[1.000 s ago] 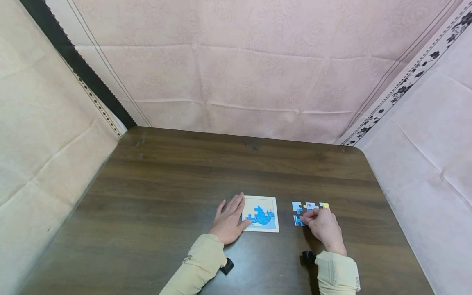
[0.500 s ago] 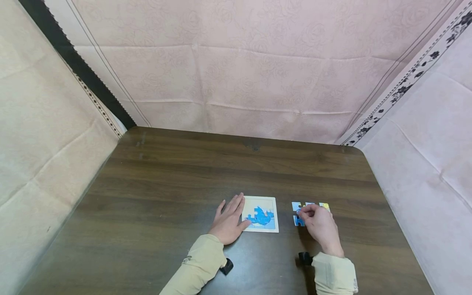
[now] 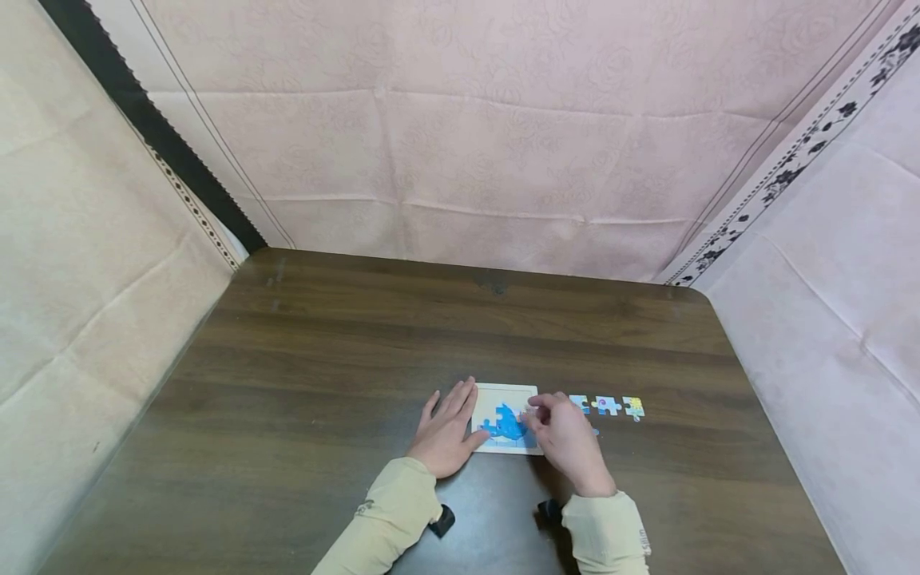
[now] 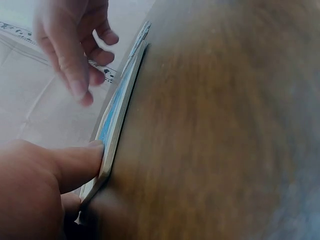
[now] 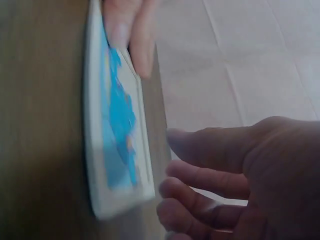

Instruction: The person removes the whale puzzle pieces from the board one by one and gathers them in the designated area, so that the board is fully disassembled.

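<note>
A square picture puzzle in a white frame (image 3: pixel 503 386) lies on the wooden table, part of its blue picture filled in. My left hand (image 3: pixel 447 431) rests flat along its left side, fingers straight and the thumb over the lower left edge. Above the right part of the frame is my right hand (image 3: pixel 568 438), its thumb and forefinger pinching a small puzzle piece that the fingers mostly hide. The left wrist view has the right hand (image 4: pixel 75 47) just over the board. In the right wrist view the blue picture (image 5: pixel 120 115) faces my bent right fingers (image 5: pixel 192 180).
Right of the frame lie loose jigsaw pieces: a blue one (image 3: pixel 579 403), one with a purple mark (image 3: pixel 607 406) and a yellow one (image 3: pixel 633 407). Another blue piece shows partly behind the right hand. Pale cloth (image 3: pixel 460 152) hangs around the table (image 3: pixel 345 351).
My right hand has moved left from the loose pieces to over the frame's right side, taking a piece along. The left hand has stayed in place.
</note>
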`<state>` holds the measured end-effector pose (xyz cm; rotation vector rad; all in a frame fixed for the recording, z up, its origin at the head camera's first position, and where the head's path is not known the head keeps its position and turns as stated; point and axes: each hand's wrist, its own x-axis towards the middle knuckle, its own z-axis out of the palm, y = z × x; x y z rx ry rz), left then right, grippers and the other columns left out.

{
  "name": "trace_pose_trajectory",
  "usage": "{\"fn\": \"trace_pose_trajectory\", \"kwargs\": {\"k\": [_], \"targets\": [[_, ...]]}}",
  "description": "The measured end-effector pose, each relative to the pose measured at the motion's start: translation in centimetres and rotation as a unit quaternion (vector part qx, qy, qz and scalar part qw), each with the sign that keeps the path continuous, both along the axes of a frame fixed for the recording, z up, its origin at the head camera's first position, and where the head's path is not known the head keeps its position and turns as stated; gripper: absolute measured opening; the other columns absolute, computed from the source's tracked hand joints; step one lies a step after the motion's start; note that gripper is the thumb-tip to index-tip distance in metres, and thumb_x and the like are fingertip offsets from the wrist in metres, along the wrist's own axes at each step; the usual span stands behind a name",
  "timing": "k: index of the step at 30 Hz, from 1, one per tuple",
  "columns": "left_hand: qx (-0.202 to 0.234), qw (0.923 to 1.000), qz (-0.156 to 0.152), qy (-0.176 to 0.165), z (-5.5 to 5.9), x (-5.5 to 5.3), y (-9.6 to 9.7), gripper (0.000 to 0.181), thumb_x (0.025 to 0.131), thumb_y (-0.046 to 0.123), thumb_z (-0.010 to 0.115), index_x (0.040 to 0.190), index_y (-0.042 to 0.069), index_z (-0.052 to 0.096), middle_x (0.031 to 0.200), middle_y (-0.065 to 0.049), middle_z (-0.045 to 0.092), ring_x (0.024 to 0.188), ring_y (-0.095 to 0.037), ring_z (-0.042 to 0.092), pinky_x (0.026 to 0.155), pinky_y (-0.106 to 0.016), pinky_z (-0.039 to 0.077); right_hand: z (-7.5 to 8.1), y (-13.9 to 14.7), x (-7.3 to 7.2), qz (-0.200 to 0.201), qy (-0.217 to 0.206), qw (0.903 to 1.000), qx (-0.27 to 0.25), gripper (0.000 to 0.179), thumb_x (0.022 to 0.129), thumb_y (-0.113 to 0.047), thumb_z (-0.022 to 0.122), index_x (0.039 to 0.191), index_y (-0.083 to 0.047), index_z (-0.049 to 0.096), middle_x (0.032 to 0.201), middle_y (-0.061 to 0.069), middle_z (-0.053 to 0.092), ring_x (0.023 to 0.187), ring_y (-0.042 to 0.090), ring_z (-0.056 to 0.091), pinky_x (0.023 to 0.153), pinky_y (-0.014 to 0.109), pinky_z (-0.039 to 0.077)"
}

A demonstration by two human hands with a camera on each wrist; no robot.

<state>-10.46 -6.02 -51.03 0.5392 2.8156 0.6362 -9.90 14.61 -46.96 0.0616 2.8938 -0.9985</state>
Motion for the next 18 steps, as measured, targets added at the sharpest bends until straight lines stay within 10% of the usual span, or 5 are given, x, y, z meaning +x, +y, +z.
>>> {"fn": "trace_pose_trajectory", "kwargs": {"k": [18], "targets": [[-0.006,1.0,-0.006,0.005,0.1,0.0,-0.1,0.076,0.098,0.051,0.049,0.155,0.008,0.023,0.163,-0.003,0.014,0.148,-0.021,0.012,0.117,-0.052,0.005,-1.9,-2.2,-0.7,0.051,0.011,0.9986,0.009,0.036,0.084,-0.014,0.077,0.119,-0.009,0.07,0.09,0.006,0.052,0.07,0.016,0.051,0.066,0.028,0.051]]}}
